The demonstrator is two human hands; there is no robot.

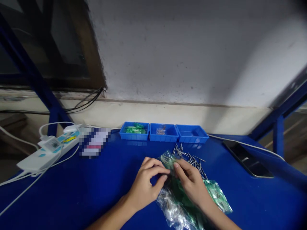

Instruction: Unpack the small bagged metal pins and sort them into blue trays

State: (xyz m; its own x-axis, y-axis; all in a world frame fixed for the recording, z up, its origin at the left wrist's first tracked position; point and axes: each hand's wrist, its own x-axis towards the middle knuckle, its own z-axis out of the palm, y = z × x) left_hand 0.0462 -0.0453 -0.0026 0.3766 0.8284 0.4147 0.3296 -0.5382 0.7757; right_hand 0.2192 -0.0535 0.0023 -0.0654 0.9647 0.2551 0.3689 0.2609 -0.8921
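My right hand [192,180] pinches a small clear green plastic bag [167,158] between thumb and fingers; thin pieces show inside it. Close to the bag's left side, my left hand [150,179] is curved, thumb and fingertips slightly apart, with nothing visible between them. Under both hands lies a pile of clear plastic bags [171,209]. More green plastic bags [217,195] stick out on the right, partly covered by my right forearm. Just beyond my right hand, several thin metal pins [182,152] are scattered in a loose heap.
Three blue bins stand along the wall: one with green bags [135,129], one with small pieces [161,130], and a right bin [192,134]. A phone [248,159] lies right on the blue table [100,188]. A power strip [51,148] with cables lies left, beside a blurred-out item [94,142].
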